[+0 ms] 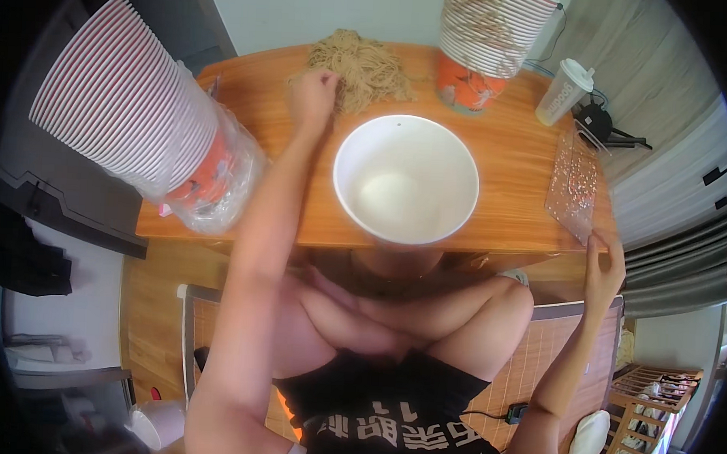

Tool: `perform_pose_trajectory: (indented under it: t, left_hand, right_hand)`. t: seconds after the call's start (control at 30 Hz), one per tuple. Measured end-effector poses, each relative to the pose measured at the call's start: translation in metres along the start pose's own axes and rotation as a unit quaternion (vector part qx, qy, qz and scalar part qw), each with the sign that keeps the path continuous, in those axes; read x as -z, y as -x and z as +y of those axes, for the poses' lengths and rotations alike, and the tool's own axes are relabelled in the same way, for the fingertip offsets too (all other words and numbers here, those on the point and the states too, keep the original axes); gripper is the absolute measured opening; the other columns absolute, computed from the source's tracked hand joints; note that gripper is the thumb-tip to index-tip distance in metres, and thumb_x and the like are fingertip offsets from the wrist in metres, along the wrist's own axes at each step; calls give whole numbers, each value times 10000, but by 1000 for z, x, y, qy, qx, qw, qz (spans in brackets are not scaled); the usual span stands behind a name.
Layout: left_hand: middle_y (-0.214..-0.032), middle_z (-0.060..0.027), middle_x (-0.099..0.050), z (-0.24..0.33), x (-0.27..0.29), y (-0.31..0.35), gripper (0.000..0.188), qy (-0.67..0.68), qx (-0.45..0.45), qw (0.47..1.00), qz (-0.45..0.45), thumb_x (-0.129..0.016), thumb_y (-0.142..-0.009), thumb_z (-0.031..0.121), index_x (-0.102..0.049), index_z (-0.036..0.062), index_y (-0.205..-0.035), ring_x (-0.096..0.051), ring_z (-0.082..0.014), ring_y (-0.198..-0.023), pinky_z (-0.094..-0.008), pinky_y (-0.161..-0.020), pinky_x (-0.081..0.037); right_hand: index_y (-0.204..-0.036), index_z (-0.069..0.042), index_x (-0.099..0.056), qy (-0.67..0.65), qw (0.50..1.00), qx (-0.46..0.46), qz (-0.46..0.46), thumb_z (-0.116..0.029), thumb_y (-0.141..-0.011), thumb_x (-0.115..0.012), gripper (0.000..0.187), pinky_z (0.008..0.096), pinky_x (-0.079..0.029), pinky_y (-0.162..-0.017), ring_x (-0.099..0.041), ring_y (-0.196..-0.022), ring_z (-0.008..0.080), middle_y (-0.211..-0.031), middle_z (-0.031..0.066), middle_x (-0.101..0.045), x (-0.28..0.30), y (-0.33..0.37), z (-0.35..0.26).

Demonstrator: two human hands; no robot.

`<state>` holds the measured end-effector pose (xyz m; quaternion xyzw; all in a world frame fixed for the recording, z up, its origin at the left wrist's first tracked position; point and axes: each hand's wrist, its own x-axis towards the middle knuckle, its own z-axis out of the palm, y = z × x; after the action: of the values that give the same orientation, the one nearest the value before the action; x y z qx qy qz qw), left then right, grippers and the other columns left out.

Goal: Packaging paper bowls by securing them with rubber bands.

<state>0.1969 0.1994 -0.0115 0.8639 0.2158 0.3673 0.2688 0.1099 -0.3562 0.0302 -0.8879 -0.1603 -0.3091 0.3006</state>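
Under the white bucket (406,184) spreads a wooden table (503,192); left of that bucket, a tall bucket stack (134,103). Beyond the bucket, tan cords (374,77) lie heaped; right of it, a speckled clear tray (570,191). Left hand (313,99) bunches fingers at the cords, right hand (607,264) at the tray's near corner; can't tell whether either grips.

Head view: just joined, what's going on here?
A person is seated at a wooden table. Their left hand is at the near-left edge of a heap of tan strands; whether it grips any is unclear. Their right hand is at the near corner of a clear tray dotted with small bits. A white bucket stands between the hands, with bucket stacks at left and back right.
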Motion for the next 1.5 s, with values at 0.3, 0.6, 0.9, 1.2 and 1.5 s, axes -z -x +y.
perform_pose_trajectory:
  t: [0.3, 0.6, 0.9, 1.2, 1.5]
  left_hand:
    - [-1093, -110, -709, 37, 141, 25, 162, 298, -162, 933, 125, -684, -934, 179, -686, 20, -905, -657, -191, -944, -297, -834, -508]
    - [-728, -33, -448, 84, 296, 160, 198, 739, -195, 644, 24, -549, -960, 146, -408, 117, -824, -444, -127, -699, -421, -861, -512]
    - [-968, -126, -705, 103, 238, 240, 200, 608, 181, 732, -247, -660, -916, 104, -646, -25, -1067, -647, -131, -836, -240, -775, -504]
    - [-976, -116, -708, 122, 241, 237, 106, 586, 196, 716, -326, -622, -947, 37, -665, -21, -1025, -666, -145, -874, -245, -799, -519]
    - [-958, -105, -708, 132, 233, 240, 90, 596, 168, 722, -309, -610, -952, 4, -668, -26, -1013, -672, -148, -883, -250, -814, -519]
  right_hand:
    - [-1011, 23, -701, -61, 997, -39, 12, -1, -921, -655, 104, 398, -465, -1012, -640, -1030, 265, -1030, 127, -698, 11, 68, -32]
    - [-953, -38, -726, -203, 967, 149, -29, 21, -737, -753, 226, 515, -494, -1029, -666, -1003, 330, -1007, 120, -708, -39, 61, -167]
    - [-1095, -28, -725, -414, 890, 110, -157, -17, -756, -786, 344, 381, -536, -882, -674, -999, 300, -1061, 130, -705, -46, 47, -236]
    - [-1158, -79, -725, -451, 842, 130, -267, -50, -733, -808, 434, 351, -545, -814, -701, -929, 270, -1035, 105, -728, -51, 25, -238]
    - [-1081, -13, -733, -576, 736, -66, -350, -15, -831, -766, 252, 282, -546, -783, -705, -857, 164, -956, 87, -735, -50, 38, -242]
